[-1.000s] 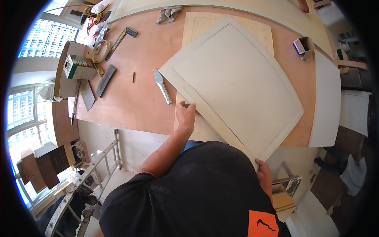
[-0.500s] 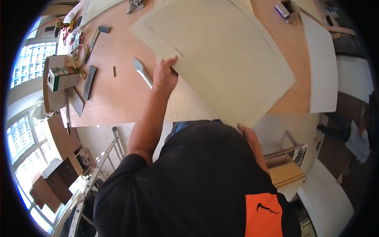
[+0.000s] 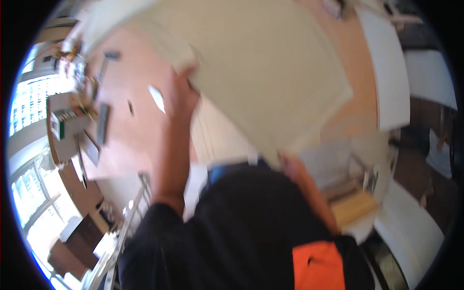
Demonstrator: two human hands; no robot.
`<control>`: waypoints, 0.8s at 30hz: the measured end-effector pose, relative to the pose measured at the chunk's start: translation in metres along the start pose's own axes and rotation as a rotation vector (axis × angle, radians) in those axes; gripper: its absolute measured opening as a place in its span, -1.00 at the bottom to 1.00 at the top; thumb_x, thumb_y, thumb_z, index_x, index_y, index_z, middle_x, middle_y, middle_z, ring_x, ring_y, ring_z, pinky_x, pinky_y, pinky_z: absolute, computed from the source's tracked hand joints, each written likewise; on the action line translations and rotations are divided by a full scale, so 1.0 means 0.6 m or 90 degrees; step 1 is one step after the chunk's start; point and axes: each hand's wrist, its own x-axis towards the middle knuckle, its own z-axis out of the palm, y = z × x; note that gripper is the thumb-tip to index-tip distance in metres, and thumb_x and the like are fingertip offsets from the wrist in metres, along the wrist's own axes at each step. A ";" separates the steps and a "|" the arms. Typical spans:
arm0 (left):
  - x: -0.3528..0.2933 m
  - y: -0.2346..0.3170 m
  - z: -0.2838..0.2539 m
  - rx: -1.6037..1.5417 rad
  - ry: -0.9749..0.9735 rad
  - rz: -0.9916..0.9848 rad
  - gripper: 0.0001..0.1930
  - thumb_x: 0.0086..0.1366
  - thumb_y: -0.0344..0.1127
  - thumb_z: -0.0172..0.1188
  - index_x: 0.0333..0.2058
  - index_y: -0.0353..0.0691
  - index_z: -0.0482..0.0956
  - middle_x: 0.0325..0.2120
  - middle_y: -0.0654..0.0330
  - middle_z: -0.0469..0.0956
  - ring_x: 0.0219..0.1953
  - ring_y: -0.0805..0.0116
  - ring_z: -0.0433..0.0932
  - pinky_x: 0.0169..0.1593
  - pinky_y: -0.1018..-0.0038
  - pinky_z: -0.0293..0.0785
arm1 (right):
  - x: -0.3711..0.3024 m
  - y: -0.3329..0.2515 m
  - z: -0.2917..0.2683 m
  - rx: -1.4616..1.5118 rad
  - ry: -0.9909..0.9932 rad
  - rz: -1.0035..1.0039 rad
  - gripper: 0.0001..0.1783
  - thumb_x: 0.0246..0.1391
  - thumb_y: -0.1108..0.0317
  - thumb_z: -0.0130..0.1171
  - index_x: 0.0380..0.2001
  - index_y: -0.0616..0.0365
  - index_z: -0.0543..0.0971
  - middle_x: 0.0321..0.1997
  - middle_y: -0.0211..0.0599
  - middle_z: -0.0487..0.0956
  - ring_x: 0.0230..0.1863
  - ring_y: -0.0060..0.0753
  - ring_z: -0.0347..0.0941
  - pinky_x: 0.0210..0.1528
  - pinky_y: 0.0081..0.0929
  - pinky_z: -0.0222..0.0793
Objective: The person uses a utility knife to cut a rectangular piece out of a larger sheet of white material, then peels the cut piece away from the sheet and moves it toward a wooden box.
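The large cream panel (image 3: 251, 63), which a second earlier had lain flat on the tabletop (image 3: 130, 140), was now raised and tilted, filling most of the upper view and blurred by motion. It had come closer to the camera over the last moments, so the lift was well under way and the panel looked clear of the tabletop. A second pale board (image 3: 217, 135) lay beneath it. The left hand (image 3: 180, 94) was closed on the panel's left edge, thumb side against the underside. The right hand (image 3: 292, 166) gripped the near corner, fingers curled, though blur hid the detail. Small tools (image 3: 102, 123) at the left of the tabletop stayed where they were.
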 end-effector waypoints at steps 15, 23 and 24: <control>-0.027 0.010 0.008 -0.036 -0.125 -0.089 -0.61 0.30 -0.50 0.09 0.10 -0.44 0.41 0.00 0.02 0.51 0.06 0.18 0.51 0.15 0.28 0.43 | -0.065 -0.046 0.009 0.148 -0.084 0.007 -0.41 0.22 0.49 0.14 0.29 0.33 0.27 0.27 0.05 0.42 0.27 0.04 0.37 0.34 -0.02 0.30; 0.064 0.058 0.004 0.078 -0.105 0.062 -0.58 0.39 -0.20 0.08 0.09 -0.38 0.43 -0.10 0.10 0.55 -0.11 0.30 0.55 -0.04 0.41 0.47 | -0.001 -0.074 0.121 0.097 -0.163 0.054 -0.55 0.35 0.23 0.06 0.19 0.25 0.36 0.19 -0.04 0.50 0.09 -0.10 0.53 -0.02 -0.13 0.50; 0.071 0.042 -0.025 0.235 0.093 0.130 -0.46 0.38 0.01 0.08 0.09 -0.37 0.44 -0.07 0.13 0.52 -0.08 0.35 0.51 -0.09 0.45 0.43 | 0.003 -0.085 0.143 0.097 -0.164 0.051 -0.55 0.35 0.23 0.06 0.19 0.25 0.36 0.19 -0.04 0.50 0.09 -0.10 0.53 -0.02 -0.13 0.50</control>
